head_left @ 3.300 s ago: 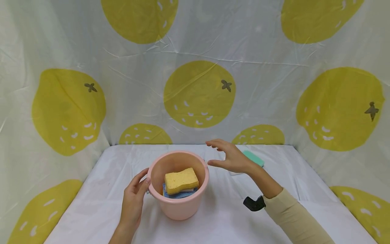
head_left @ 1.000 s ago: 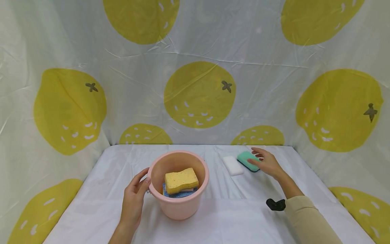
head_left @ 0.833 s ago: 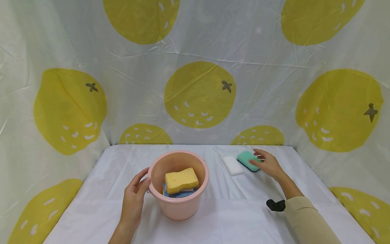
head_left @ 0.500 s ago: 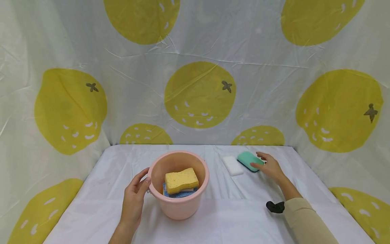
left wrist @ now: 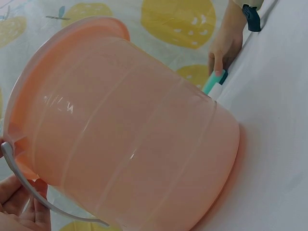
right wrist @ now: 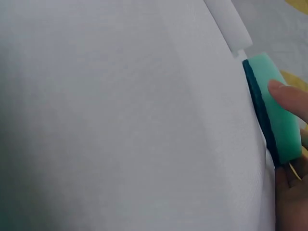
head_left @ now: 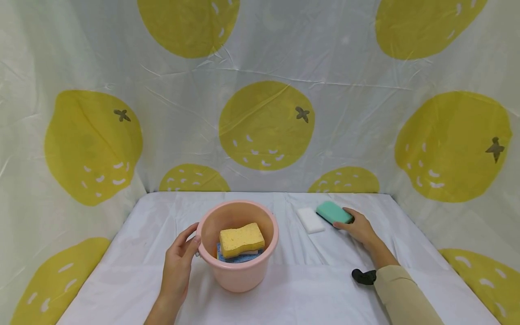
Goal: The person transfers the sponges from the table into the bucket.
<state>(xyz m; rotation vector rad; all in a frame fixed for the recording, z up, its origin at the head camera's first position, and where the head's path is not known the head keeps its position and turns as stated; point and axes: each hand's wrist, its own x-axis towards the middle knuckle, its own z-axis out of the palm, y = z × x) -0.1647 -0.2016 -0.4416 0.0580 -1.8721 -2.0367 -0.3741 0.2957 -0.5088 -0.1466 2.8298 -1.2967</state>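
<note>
My left hand (head_left: 178, 259) holds the left side of a pink bucket (head_left: 239, 276) at its rim, fingers outside and thumb against the edge. The left wrist view shows the bucket's wall and its grey wire handle (left wrist: 50, 206) hanging down beside the fingers. Inside, a yellow sponge (head_left: 241, 240) lies on top of a blue sponge (head_left: 239, 258). At the back right, my right hand (head_left: 360, 229) grips the near end of a green sponge (head_left: 333, 212) between thumb and fingers. That sponge has a dark scouring layer (right wrist: 260, 113) underneath, facing the white cloth.
A thin white sponge pad (head_left: 310, 220) lies flat just left of the green sponge. White cloth (head_left: 308, 293) covers the table. Behind it and at both sides hangs a curtain (head_left: 345, 113) printed with yellow lemons. A black strap piece (head_left: 364, 276) sticks out from the right sleeve.
My right hand has gone from beside the bucket's rim to the green sponge, then lowered and closed on its near end. The left hand and bucket have stayed in place.
</note>
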